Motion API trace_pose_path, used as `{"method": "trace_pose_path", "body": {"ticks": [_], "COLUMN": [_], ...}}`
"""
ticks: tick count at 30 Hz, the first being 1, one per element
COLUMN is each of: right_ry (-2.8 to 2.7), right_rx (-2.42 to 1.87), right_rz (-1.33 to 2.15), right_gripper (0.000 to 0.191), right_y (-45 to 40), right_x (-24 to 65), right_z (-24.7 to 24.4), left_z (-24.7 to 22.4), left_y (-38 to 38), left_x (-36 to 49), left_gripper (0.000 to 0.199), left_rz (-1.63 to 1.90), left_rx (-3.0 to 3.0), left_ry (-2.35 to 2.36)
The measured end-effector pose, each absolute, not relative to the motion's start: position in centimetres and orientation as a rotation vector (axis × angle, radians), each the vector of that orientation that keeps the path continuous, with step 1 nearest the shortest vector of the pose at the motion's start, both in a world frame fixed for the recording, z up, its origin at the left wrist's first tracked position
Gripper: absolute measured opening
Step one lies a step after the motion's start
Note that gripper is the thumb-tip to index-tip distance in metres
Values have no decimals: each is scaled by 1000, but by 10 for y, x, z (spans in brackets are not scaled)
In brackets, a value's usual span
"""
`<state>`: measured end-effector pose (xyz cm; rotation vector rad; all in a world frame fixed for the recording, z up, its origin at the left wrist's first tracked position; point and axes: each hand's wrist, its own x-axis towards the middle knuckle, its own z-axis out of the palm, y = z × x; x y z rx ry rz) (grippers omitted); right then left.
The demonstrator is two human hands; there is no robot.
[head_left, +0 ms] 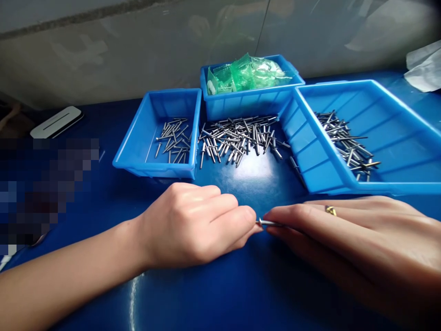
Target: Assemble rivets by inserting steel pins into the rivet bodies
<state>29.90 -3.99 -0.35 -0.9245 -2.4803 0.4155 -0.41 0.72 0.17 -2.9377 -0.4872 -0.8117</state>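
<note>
Between my two hands, low over the blue table, a thin silver blind rivet [269, 223] lies roughly level, its flange showing in the gap. My left hand [200, 225] is closed in a pinch on its left end. The other end is pinched between the thumb and fingers of my right hand [361, 234], which wears a gold ring. Both ends of the rivet are hidden by fingertips. Beyond the hands, a loose pile of rivets [241, 135] lies on the table, with some screws mixed in.
A small blue bin [155, 171] at left holds screws. The larger blue bin [403, 133] at right contains rivets. Behind the pile, another blue bin [248, 102] holds green plastic bags [241, 73]. A white device [57, 122] lies far left; white paper [425, 66] is far right.
</note>
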Motion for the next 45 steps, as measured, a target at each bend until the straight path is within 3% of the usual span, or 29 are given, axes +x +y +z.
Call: {"method": "trace_pose_path", "body": {"ticks": [7,11,14,17,20,26,33,37,45], "right_ry": [-2461,-2450,-2460,-2457,-2437,-2436,-2486,-2488,-2413], "right_rx": [-941,-1011,-1062,-1124,-1174,-1181,-1124,-1010,-1104], "right_rz": [310,354,301,233,180,161,181,254,249], "right_gripper": [39,25,34,28,38,40,26,32,19], "right_y": [-38,-40,-42,-45,-47,-47,-40,-37,-45], "right_x": [294,298,305,311,314,311,306,301,305], "right_z": [0,-2,-3,-5,-7,-9,-6,-3,0], "left_z": [5,5,4,2,2,2,2,2,2], "left_y": [5,7,8,8,8,9,8,9,9], "left_x": [-1,-2,-3,-4,-3,-2,-4,-3,-4], "left_gripper": [36,34,34,46,52,49,47,46,38], "left_rz": [-839,-813,-790,-800,-810,-802,-755,-780,-782], "left_rx": [-2990,-3016,-3026,-3010,-3007,-3003,-2987,-2970,-2954], "left_ry": [-604,-593,-568,-584,-584,-581,-592,-591,-570]}}
